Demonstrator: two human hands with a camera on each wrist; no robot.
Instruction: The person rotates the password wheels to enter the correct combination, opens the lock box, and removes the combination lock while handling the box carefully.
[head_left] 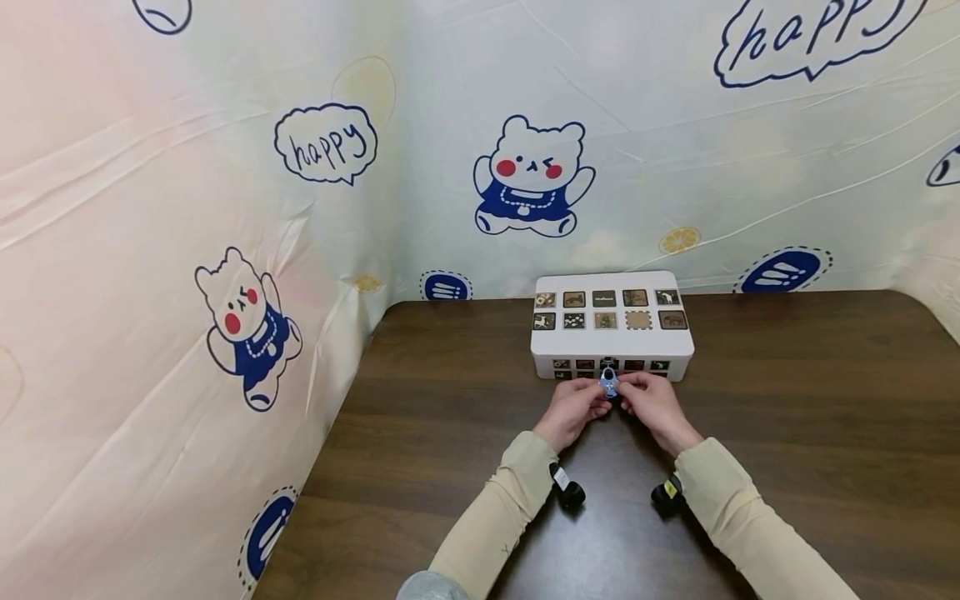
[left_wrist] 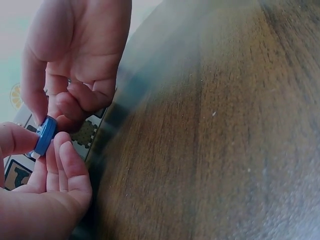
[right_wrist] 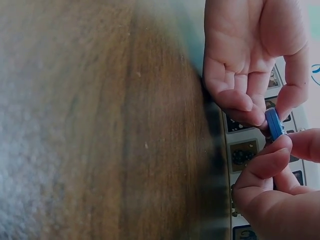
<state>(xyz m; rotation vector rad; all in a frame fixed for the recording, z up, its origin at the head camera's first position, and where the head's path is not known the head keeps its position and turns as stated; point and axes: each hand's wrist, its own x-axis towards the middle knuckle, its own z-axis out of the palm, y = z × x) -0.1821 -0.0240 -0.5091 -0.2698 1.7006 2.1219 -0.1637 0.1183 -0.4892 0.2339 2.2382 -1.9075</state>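
Observation:
A small blue padlock (head_left: 609, 385) with a dark shackle sits at the front latch of a white box (head_left: 611, 343). My left hand (head_left: 572, 410) pinches the padlock's left edge between thumb and fingers. From the other side, my right hand (head_left: 660, 410) pinches its right edge. In the left wrist view, the blue padlock (left_wrist: 46, 135) shows edge-on between the fingertips of both hands. The right wrist view also has the padlock (right_wrist: 273, 125) between both sets of fingertips. The fingers partly hide its face.
The box has dark and tan picture squares on its lid and front. It stands at the back of a brown wooden table (head_left: 435, 417), close to a printed curtain (head_left: 637, 167). A small black camera is strapped at each wrist.

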